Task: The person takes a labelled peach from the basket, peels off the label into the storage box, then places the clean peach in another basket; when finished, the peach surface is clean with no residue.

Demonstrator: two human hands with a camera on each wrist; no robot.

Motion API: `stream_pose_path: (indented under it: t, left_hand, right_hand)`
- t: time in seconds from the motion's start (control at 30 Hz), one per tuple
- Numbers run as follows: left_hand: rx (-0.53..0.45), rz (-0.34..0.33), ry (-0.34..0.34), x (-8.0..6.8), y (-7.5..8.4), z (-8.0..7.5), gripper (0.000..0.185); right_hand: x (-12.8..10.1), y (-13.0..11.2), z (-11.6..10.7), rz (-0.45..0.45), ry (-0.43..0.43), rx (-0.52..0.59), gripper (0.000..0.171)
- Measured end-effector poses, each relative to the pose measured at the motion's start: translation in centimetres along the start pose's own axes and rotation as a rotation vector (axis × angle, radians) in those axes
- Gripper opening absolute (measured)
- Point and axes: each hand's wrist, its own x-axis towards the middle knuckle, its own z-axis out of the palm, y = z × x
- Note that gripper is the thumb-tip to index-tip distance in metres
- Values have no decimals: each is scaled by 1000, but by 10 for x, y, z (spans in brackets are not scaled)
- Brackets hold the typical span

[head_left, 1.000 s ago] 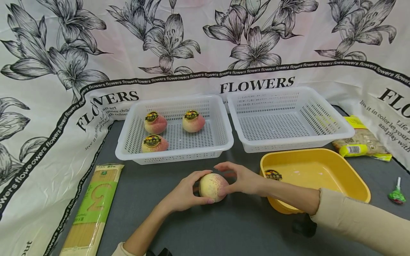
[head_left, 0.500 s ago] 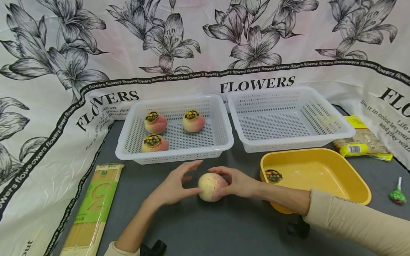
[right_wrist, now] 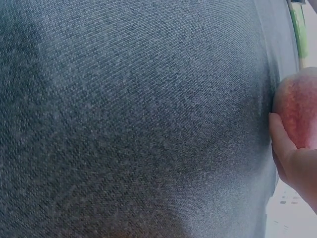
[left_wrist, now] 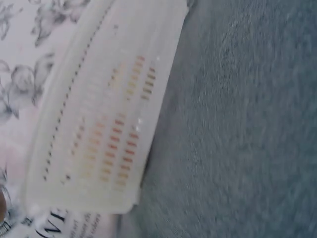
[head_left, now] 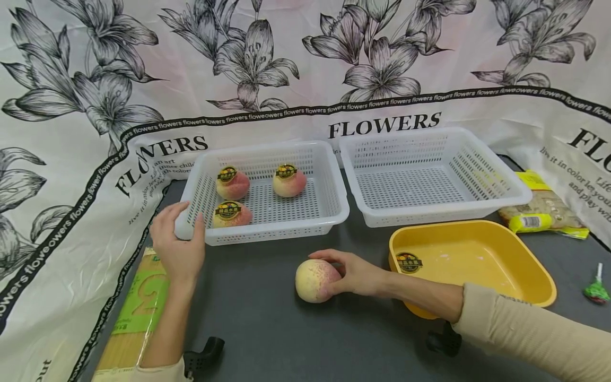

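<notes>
My right hand point(head_left: 358, 275) holds a yellow-and-pink peach point(head_left: 315, 281) on the grey table, thumb on the near side and fingers behind it. The right wrist view shows the peach's red side point(right_wrist: 299, 106) against the fingers. My left hand point(head_left: 179, 252) is raised at the front left corner of the left white basket point(head_left: 277, 233), its thumb and fingers spread apart with nothing between them. Three peaches with black-and-gold stickers lie in that basket: two at its left, one peach point(head_left: 289, 181) farther right. In the left wrist view the basket's slotted wall point(left_wrist: 99, 148) is blurred.
A second white basket point(head_left: 444, 206) stands at the back right, with a yellow basin point(head_left: 477, 254) in front of it; a black-and-gold sticker point(head_left: 409, 262) is inside the basin. Farther right are a yellow food bag point(head_left: 539, 212) and a green lollipop point(head_left: 595, 291). Noodles point(head_left: 138, 307) lie under the left forearm.
My left hand has let go of the peach and moved left and up to the left basket's corner. My right hand keeps the peach at nearly the same spot.
</notes>
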Motion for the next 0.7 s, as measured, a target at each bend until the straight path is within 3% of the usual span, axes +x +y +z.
stream_pose_path:
  t: [0.07, 0.17, 0.3, 0.37, 0.7]
  left_hand:
    - [53, -140, 4, 2, -7, -4, 34]
    - [58, -348, -68, 2, -14, -8, 42]
    - [14, -511, -157, 2, -20, -11, 47]
    - [1, -552, -183, 1, -22, -11, 46]
    - [-149, -588, -189, -3, -32, -8, 39]
  right_hand:
    - [0, 0, 0, -1, -1, -1, 67]
    - [1, 0, 1, 6, 5, 6, 67]
    - [0, 0, 1, 6, 8, 4, 68]
    - [-1, 0, 1, -1, 7, -8, 68]
    - [1, 0, 1, 12, 15, -24, 68]
